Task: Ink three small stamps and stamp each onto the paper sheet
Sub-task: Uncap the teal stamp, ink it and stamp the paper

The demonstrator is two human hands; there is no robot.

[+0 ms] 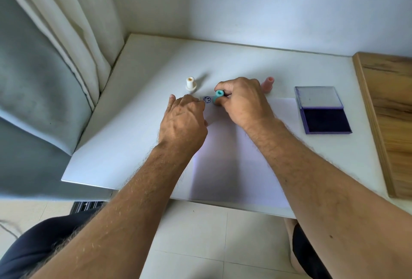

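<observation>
From the head view, the right hand [243, 98] has its fingers curled round a teal stamp [219, 96], which stands on the far left part of the paper sheet [236, 156], just beside a fresh blue smiley print [207, 99]. The left hand [185, 120] lies flat on the sheet's far left corner, its fingers fairly straight, pinning the paper; its grip holds nothing. A white stamp [190, 85] stands on the desk [133, 122] just past that corner, and a pink stamp [267, 84] is partly hidden behind the right hand. The ink pad [323, 111] lies open, well to the right.

The risks, as I judge them:
- The left fingertips lie very near the smiley; a small slide could smear wet ink.
- If the teal stamp tilts or twists under pressure, its print may blur or come out partial.
- Placed this near the smiley, the new mark could overlap it.
- Lifting the stamp may drag the paper if the left hand eases off.
</observation>
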